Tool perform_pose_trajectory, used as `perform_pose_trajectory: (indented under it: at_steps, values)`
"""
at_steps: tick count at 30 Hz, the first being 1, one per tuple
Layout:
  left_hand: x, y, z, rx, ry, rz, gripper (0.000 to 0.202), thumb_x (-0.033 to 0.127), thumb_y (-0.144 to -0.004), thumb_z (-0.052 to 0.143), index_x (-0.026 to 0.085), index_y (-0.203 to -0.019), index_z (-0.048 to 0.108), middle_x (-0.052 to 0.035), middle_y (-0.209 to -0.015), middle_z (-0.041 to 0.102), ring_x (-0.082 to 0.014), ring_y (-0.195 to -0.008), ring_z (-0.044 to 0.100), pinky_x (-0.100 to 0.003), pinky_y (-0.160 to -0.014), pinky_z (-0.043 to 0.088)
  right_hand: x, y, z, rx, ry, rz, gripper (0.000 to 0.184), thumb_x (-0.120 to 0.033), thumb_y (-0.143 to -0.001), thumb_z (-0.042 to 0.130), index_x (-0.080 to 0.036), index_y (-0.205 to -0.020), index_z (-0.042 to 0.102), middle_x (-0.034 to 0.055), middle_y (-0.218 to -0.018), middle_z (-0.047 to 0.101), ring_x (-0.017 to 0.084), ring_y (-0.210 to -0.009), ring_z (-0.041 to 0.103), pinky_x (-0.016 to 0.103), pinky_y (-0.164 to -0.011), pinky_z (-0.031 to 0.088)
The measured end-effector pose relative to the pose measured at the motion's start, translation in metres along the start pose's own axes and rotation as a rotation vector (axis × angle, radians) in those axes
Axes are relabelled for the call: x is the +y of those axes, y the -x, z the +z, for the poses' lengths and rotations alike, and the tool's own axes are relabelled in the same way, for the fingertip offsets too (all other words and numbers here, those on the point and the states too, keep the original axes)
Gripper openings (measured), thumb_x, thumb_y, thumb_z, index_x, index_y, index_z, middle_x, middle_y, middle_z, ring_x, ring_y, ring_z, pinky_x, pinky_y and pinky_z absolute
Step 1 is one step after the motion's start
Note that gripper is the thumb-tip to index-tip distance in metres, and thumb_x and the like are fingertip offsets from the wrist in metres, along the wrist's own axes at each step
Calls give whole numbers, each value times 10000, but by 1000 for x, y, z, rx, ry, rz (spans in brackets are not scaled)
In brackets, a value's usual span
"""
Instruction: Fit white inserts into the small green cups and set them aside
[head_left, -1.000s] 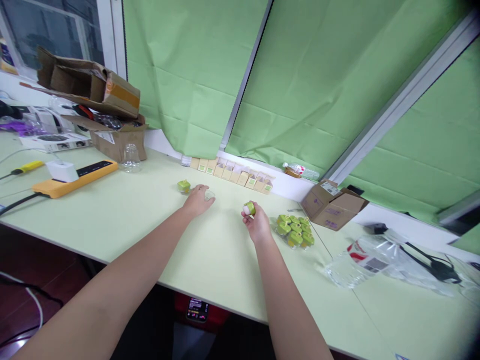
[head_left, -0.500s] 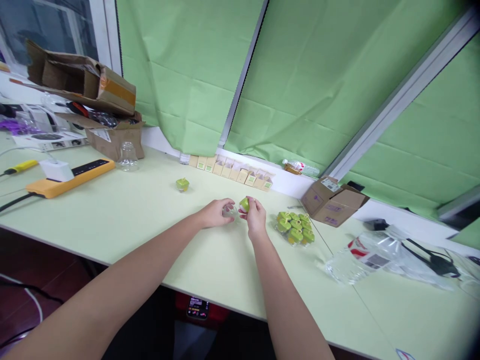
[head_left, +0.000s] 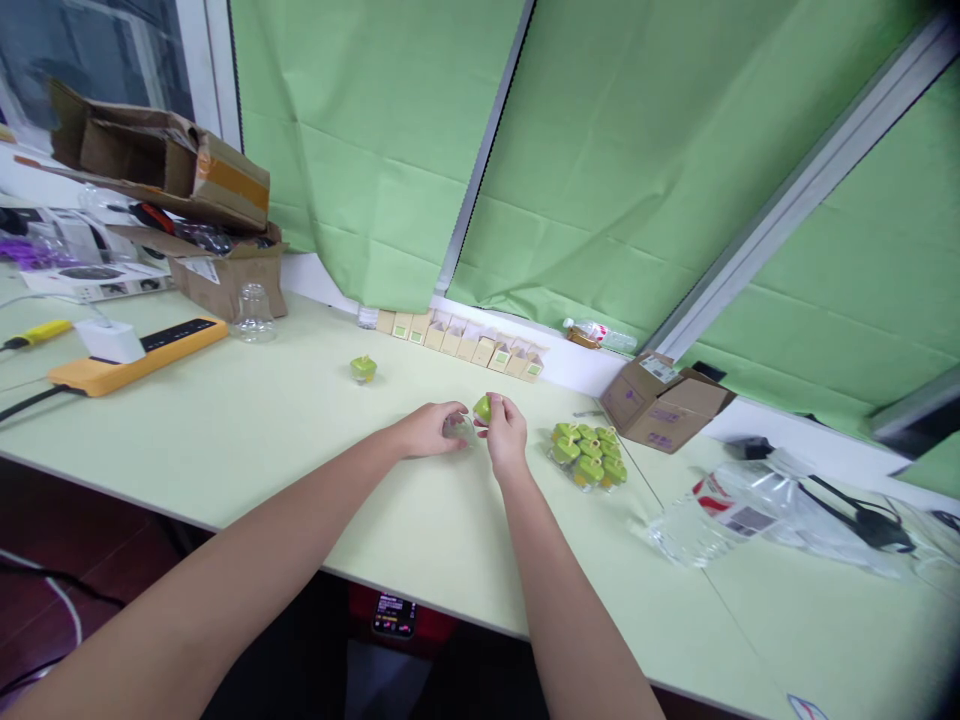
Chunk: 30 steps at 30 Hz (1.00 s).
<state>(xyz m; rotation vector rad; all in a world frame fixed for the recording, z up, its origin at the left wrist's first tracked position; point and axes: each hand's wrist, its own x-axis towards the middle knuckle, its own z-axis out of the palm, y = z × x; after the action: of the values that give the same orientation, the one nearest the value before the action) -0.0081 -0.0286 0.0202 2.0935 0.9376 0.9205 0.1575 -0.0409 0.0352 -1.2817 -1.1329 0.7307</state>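
Note:
My left hand (head_left: 436, 430) is closed round a small clear jar (head_left: 457, 428) just above the table. Close beside it, my right hand (head_left: 504, 432) grips a green lid (head_left: 482, 408) between thumb and fingers, tilted toward the jar's side. Whether lid and jar touch, I cannot tell. To the right stands a cluster of green-lidded jars (head_left: 589, 455) with yellow low inside. One more green-lidded jar (head_left: 364, 369) stands alone to the left, farther back.
Small cardboard boxes (head_left: 465, 342) line the wall. At left are an orange power strip (head_left: 139, 360), a clear plastic container (head_left: 255, 313) and an open carton (head_left: 225, 280). At right are a brown box (head_left: 664, 405) and a large water bottle (head_left: 720, 510) lying down.
My right hand has brought the green lid slightly left, closer to the jar. The left hand keeps hold of the jar, almost still.

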Motion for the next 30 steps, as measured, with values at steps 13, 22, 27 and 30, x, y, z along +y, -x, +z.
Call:
perform_pose_trajectory:
  at_steps: [13,22,27,30]
  values:
    - [1,-3,1,-4,33,49,434,412,-677,710,195,-1052,683,-46,-904,675,-181,-760,607,-280,-683,481,-4,5,2,-13,118,-160,394,-540,-843,491,-230,-960,706,16,-889,688,174,-783,611,267,-678,497]
    - [0,-3,2,-10,55,31,432,388,-691,710,216,-1086,687,-53,-1018,684,-181,-801,617,-307,-770,490,-4,-4,-1,43,-427,207,268,-421,-764,630,-194,-905,634,36,-909,658,167,-780,646,303,-677,586]
    - [1,-3,1,-19,54,41,400,392,-707,698,206,-1059,663,-44,-956,669,-177,-795,606,-304,-755,480,-3,-6,-4,28,-567,289,214,-361,-772,697,-215,-822,549,16,-856,677,164,-783,677,307,-720,605]
    - [-1,-3,1,-3,55,29,404,397,-690,711,199,-1034,642,-44,-932,658,-179,-805,597,-298,-736,474,-6,-4,-5,34,-642,306,228,-304,-770,727,-211,-811,523,2,-809,681,167,-791,690,322,-739,612]
